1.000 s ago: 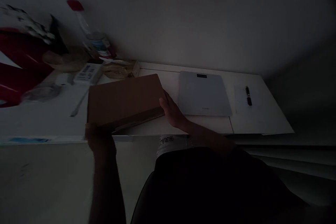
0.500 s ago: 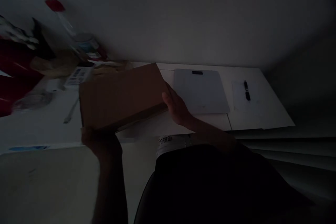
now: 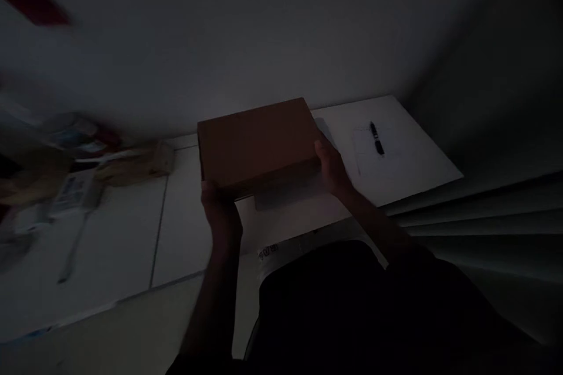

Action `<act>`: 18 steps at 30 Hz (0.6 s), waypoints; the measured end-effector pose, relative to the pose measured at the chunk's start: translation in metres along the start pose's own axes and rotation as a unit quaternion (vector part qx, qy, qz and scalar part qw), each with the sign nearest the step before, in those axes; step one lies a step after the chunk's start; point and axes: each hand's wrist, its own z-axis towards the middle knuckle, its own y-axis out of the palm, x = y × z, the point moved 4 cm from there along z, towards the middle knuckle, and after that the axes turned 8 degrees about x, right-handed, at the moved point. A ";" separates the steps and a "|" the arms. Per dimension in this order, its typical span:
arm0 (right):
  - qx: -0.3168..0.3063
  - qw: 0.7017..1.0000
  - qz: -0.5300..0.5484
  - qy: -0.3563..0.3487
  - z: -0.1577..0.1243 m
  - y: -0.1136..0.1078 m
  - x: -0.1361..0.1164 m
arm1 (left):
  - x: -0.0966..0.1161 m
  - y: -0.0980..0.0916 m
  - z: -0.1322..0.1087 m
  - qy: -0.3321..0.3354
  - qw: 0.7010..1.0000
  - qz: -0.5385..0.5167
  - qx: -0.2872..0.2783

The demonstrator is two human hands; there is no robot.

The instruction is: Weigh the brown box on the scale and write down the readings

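Note:
A flat brown cardboard box (image 3: 257, 143) hangs in the air above a grey flat scale (image 3: 288, 194), which it mostly hides. My left hand (image 3: 220, 211) grips the box's near left corner. At the box's right end, my right hand (image 3: 329, 165) is closed on the edge. The box is roughly level, tilted slightly toward me. The scene is very dim.
A black pen (image 3: 376, 138) lies on a white sheet (image 3: 396, 158) at the right of the white tabletop (image 3: 127, 234). Blurred clutter, among it a labelled packet (image 3: 74, 190) and a thin stick-like tool (image 3: 73, 255), fills the far left. A wall stands behind.
Both hands have carried the box to the right, from the middle-left of the table to over the scale. The view has swung right, so the clutter has slid left.

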 end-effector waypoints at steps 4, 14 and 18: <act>0.043 0.999 -0.011 0.023 0.004 -0.035 0.011 | -0.019 0.031 -0.008 -0.032 0.999 -0.007 -0.025; 0.064 0.996 -0.028 0.047 0.006 -0.057 0.030 | -0.039 0.052 -0.019 -0.075 0.996 0.025 -0.033; 0.060 0.996 -0.036 0.053 0.006 -0.056 0.034 | -0.045 0.045 -0.020 -0.089 0.995 0.039 -0.011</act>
